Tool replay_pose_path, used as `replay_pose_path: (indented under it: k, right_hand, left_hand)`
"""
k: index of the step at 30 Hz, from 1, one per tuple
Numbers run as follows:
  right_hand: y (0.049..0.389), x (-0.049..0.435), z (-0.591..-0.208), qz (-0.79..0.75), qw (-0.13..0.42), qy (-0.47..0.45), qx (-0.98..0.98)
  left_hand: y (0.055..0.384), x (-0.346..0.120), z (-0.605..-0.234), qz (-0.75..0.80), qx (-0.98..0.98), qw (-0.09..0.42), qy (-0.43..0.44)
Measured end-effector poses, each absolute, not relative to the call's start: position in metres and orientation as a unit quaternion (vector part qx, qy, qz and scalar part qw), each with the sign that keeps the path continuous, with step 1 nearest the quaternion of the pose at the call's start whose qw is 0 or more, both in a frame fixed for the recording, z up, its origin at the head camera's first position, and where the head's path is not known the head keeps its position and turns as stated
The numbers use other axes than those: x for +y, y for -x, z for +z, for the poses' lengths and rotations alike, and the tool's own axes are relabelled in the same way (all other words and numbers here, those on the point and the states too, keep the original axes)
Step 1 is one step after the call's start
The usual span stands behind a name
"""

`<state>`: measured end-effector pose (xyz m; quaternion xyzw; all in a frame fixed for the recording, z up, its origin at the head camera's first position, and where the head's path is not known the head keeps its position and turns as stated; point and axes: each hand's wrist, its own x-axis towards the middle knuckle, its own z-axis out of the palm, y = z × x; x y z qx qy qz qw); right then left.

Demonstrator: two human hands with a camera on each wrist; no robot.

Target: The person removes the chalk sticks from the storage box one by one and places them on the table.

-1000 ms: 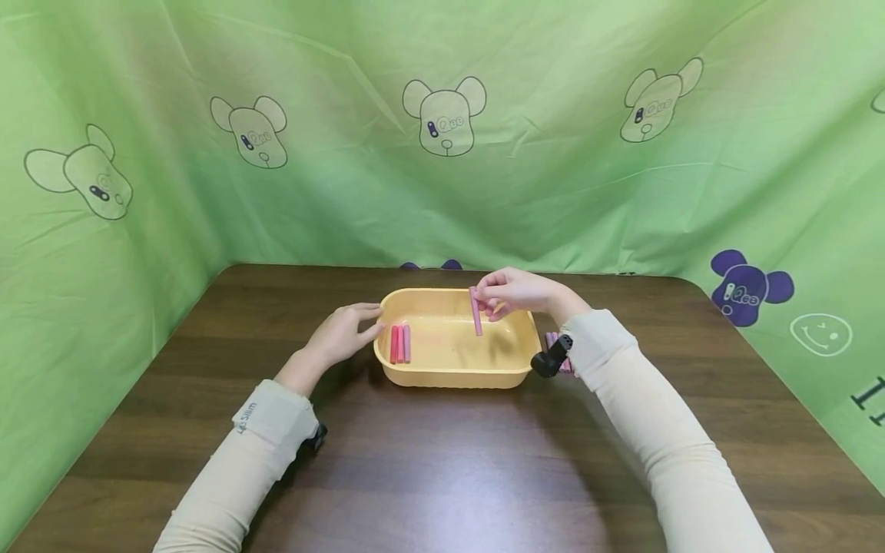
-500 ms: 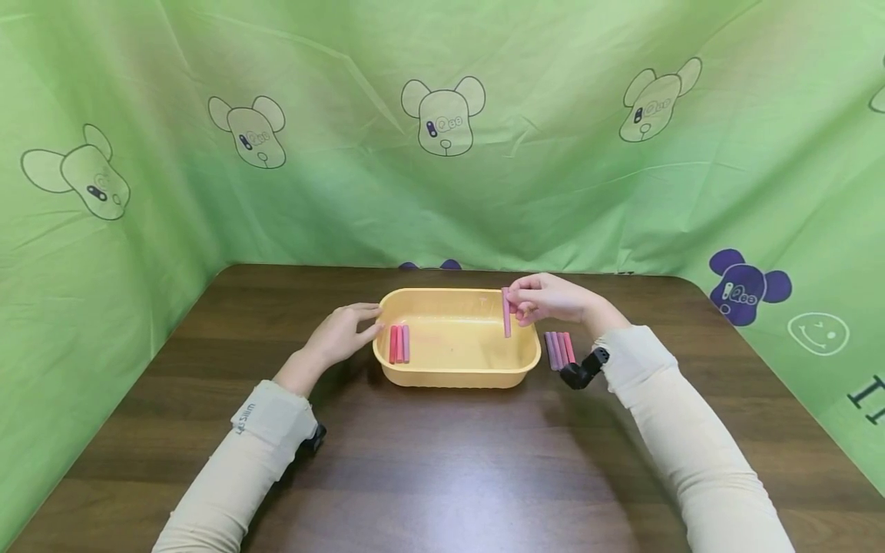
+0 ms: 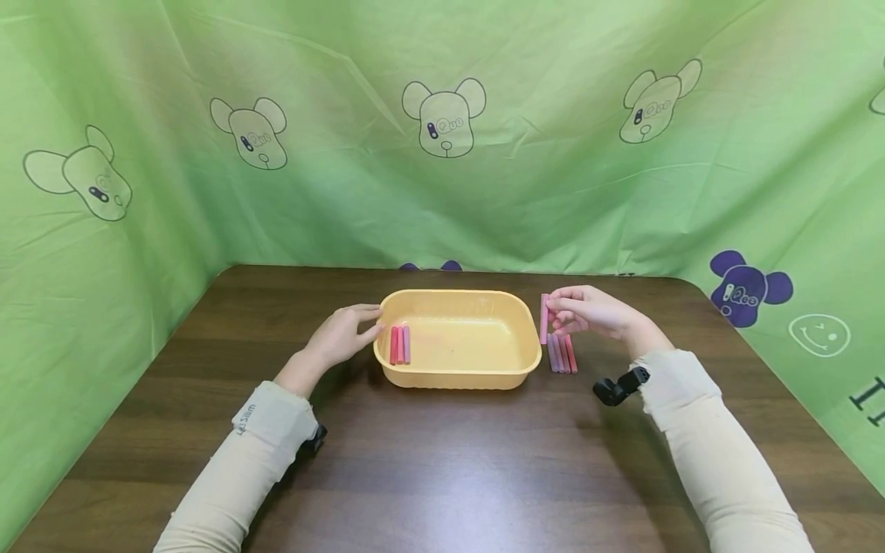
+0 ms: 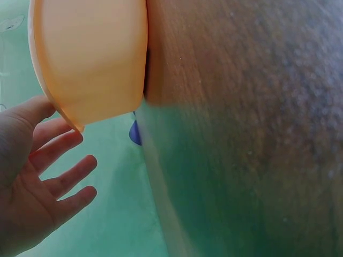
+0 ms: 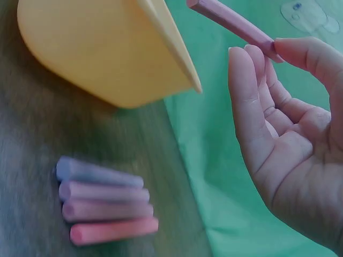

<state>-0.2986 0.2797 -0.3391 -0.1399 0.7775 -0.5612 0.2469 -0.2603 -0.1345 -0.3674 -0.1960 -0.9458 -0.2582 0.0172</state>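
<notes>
A yellow plastic basin (image 3: pixel 456 379) stands on the table with three chalk sticks (image 3: pixel 400 346), red to pink-purple, side by side at its left end. My left hand (image 3: pixel 336 336) rests against the basin's left rim, fingers fairly straight; in the left wrist view the thumb and nearest fingers touch the rim. Just outside the right rim, my right hand (image 3: pixel 588 311) pinches a pink-purple chalk stick (image 5: pixel 236 24) by one end between thumb and fingers. Below that hand several chalk sticks (image 5: pixel 107 208), bluish purple to red, lie in a row on the table.
The dark wooden table (image 3: pixel 442 468) spreads around the basin. A green printed curtain (image 3: pixel 539 207) hangs behind and at both sides of it. Black wrist cameras (image 3: pixel 621 386) sit on the cuffs of pale sleeves.
My right hand has carried the pinched chalk stick rightward, from above the basin to beyond its right rim. The row of chalk is less covered by the arm. My left hand stays put.
</notes>
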Motion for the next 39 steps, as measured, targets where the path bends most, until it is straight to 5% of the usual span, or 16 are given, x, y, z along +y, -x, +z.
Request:
replay_pose_path:
  k: [39]
  right_hand:
    - [0.297, 0.357, -0.389, -0.533, 0.304, 0.062, 0.787]
  left_hand:
    - [0.259, -0.135, -0.366, -0.262, -0.946, 0.014, 0.191]
